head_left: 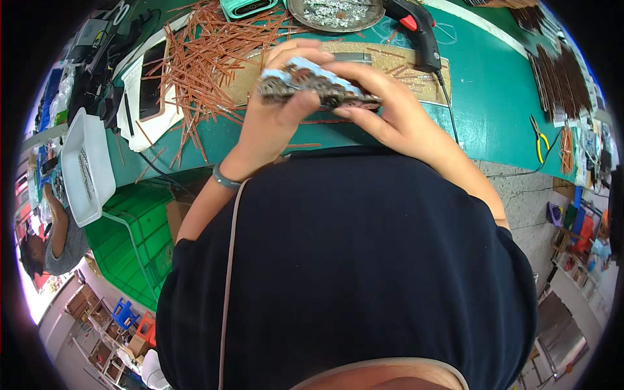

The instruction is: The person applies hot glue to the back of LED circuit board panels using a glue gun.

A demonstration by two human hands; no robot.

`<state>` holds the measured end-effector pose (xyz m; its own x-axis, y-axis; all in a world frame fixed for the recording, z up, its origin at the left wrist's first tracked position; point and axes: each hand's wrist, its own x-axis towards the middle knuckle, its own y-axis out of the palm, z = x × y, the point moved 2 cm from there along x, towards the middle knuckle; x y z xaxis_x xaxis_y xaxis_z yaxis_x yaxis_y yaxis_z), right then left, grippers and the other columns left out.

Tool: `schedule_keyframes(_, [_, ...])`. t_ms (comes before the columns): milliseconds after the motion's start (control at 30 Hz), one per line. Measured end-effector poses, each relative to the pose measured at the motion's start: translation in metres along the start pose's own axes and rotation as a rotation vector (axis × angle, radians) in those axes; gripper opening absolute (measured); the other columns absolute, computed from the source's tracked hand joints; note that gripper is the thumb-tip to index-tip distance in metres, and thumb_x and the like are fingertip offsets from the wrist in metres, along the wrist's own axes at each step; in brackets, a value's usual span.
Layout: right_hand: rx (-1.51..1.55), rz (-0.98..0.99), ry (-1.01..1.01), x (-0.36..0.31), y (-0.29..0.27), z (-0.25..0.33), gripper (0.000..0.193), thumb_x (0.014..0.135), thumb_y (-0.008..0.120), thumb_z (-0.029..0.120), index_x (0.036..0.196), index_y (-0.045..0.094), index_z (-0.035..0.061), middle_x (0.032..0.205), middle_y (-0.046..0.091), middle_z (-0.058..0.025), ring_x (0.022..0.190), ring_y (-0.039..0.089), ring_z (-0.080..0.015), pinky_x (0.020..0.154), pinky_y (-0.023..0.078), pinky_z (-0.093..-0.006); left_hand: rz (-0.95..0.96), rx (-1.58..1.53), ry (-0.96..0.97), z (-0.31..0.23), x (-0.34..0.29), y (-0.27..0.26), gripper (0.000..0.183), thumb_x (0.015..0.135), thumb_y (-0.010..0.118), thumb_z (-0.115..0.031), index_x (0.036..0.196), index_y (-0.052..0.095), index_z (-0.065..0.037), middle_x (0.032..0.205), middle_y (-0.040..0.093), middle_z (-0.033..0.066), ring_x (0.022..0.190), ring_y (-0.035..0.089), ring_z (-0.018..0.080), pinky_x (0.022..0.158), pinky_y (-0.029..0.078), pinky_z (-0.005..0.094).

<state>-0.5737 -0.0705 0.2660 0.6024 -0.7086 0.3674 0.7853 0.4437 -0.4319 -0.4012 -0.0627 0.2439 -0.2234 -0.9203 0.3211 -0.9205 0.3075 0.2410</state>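
Above the near edge of the green worktable (491,123), both hands grip a flat, patterned object (328,90). Its upper face has pale blue and brown patches; the near edge is dark and mottled. Motion blurs it, so I cannot tell its kind. My left hand (276,117) is closed on the left end, thumb across the near side. My right hand (393,107) pinches the right end, thumb below and fingers along the far side. A tan work board (429,88) lies behind them, with a grey metal bar (354,58) on it.
Thin reddish-brown strips (201,58) lie heaped at left, beside a dark phone (153,81). Behind are a round metal tray (309,23) of silvery bits and a corded black glue gun (422,42). Yellow-handled pliers (541,144) lie right. A green crate (123,240) stands below left.
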Motion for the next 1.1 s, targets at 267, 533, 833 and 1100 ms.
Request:
schedule_keyframes(267, [-0.414,0.173,0.095,-0.023,0.009,-0.009,0.05,0.071,0.067,0.018,0.117,0.05,0.0118,0.102,0.058,-0.0101,0.094,0.056,-0.0299,0.078,0.047,-0.0368,0.143,0.902,-0.164,-0.007,-0.03,-0.018,0.047,0.065,0.075,-0.021,0.106,0.057,-0.008,0.101,0.055,0.0069,0.089,0.057,0.02,0.076,0.046,0.0295])
schedule_keyframes(533, [-0.385,0.12,-0.055,-0.037,0.017,-0.03,0.055,0.064,0.072,0.025,0.113,0.053,0.0134,0.102,0.059,-0.0063,0.09,0.056,-0.0255,0.079,0.046,-0.0358,0.229,1.215,0.072,-0.003,-0.044,-0.023,0.046,0.063,0.075,-0.027,0.103,0.057,-0.012,0.095,0.054,0.0058,0.088,0.055,0.0255,0.073,0.046,0.0339])
schedule_keyframes(833, [-0.357,0.036,0.046,-0.048,0.01,-0.033,0.057,0.061,0.075,0.015,0.114,0.054,0.0122,0.098,0.057,-0.006,0.078,0.057,-0.0251,0.066,0.049,-0.0302,0.25,1.06,-0.23,0.002,-0.044,-0.023,0.051,0.062,0.075,-0.026,0.108,0.056,-0.013,0.1,0.05,0.0049,0.089,0.053,0.0215,0.072,0.046,0.0318])
schedule_keyframes(1100, [-0.098,0.016,0.299,-0.047,0.008,-0.028,0.057,0.059,0.077,0.006,0.111,0.056,0.0062,0.103,0.055,-0.0066,0.071,0.051,-0.0116,0.057,0.043,-0.0221,0.18,0.937,-0.295,-0.001,-0.039,-0.021,0.048,0.061,0.076,-0.021,0.105,0.059,-0.012,0.097,0.05,0.0062,0.087,0.053,0.0216,0.071,0.045,0.0306])
